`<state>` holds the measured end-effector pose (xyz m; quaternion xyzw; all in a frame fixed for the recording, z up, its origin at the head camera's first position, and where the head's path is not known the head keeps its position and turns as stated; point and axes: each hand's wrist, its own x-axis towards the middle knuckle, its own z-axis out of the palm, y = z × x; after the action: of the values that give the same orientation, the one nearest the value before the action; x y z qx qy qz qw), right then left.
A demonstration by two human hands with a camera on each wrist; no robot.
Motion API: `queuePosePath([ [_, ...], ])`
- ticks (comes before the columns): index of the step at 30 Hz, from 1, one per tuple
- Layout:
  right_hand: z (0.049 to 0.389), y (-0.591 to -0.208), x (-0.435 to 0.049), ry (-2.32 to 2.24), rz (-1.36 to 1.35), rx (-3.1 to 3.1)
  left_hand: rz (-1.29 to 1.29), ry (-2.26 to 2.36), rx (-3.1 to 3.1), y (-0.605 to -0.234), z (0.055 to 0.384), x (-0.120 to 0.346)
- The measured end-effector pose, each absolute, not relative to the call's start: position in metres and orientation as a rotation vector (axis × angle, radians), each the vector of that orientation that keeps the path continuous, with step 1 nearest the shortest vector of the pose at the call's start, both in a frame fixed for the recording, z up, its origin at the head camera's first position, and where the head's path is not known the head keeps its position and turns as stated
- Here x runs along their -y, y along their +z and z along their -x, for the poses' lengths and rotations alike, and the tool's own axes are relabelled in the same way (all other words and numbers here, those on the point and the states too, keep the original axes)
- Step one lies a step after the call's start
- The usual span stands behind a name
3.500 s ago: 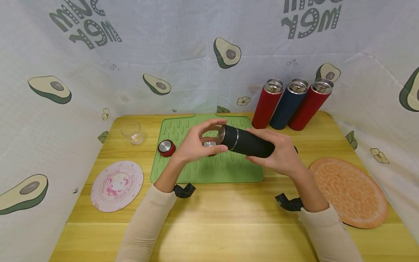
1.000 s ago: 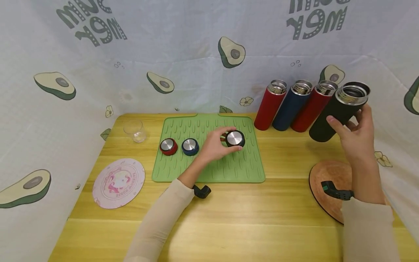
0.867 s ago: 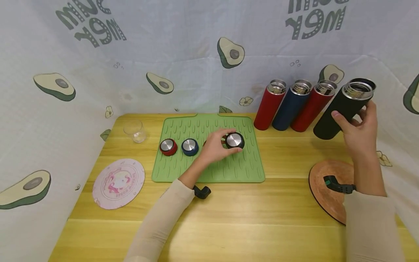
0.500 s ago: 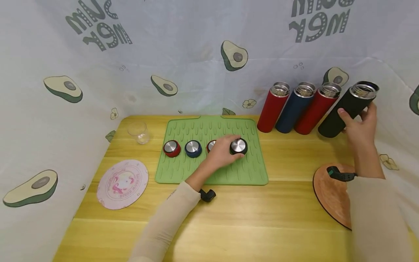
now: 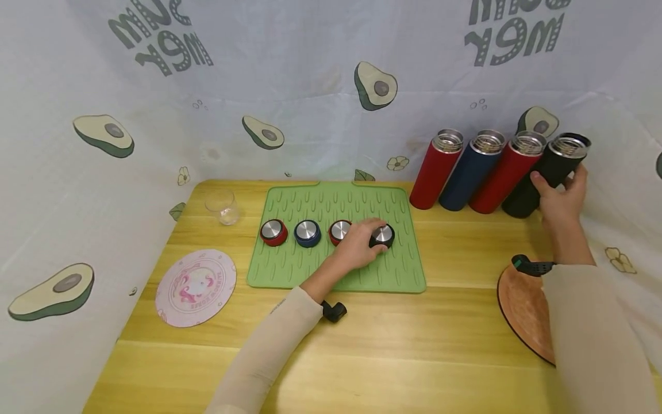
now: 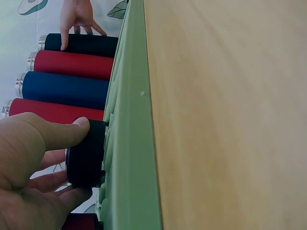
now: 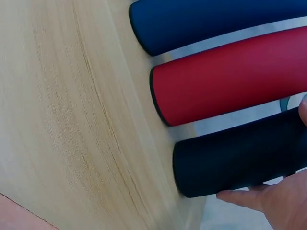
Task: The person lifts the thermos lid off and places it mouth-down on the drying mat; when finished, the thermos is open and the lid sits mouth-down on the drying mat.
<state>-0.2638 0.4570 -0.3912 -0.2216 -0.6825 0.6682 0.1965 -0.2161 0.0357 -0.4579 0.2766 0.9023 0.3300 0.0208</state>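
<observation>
My left hand pinches a black bottle lid with a brushed metal top between thumb and fingers. In the left wrist view this lid sits at the green mat. To its left on the mat lie a red lid, partly behind my hand, a blue lid and another red lid. My right hand holds an uncapped black thermos bottle around its body, thumb in front. The bottle stands at the right end of a row, close beside a red bottle.
A blue bottle and another red bottle, both uncapped, complete the row along the back curtain. The green mat lies mid-table. A clear glass and pink round mat are left; an orange-brown round mat lies under the right forearm.
The black bottle, earlier held sideways with its lid on, now stands uncapped at the row's right end. Its lid came to the mat, then shifted slightly nearer; the bottle lately moved left toward the red one.
</observation>
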Motion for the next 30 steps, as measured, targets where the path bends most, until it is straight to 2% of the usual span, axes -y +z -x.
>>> queuePosePath([
  [5, 0.263, -0.393, -0.462, 1.909, 0.650, 1.893, -0.867, 0.989, -2.791, -0.458, 0.218, -0.036],
  [10, 0.254, -0.392, -0.465, 1.697, 0.677, 2.200, -0.897, 1.012, -2.773, -0.456, 0.217, -0.031],
  [20, 0.219, -0.361, -0.443, 1.344, 0.786, 2.378, -0.917, 1.217, -2.772, -0.441, 0.216, 0.004],
  [24, 0.208, -0.359, -0.429, 1.211, 0.649, 2.428, -0.803, 1.205, -2.817, -0.431, 0.217, 0.030],
  [30, 0.196, -0.353, -0.404, 1.005, 0.226, 2.596, -0.618, 1.175, -2.925, -0.412, 0.223, 0.074],
])
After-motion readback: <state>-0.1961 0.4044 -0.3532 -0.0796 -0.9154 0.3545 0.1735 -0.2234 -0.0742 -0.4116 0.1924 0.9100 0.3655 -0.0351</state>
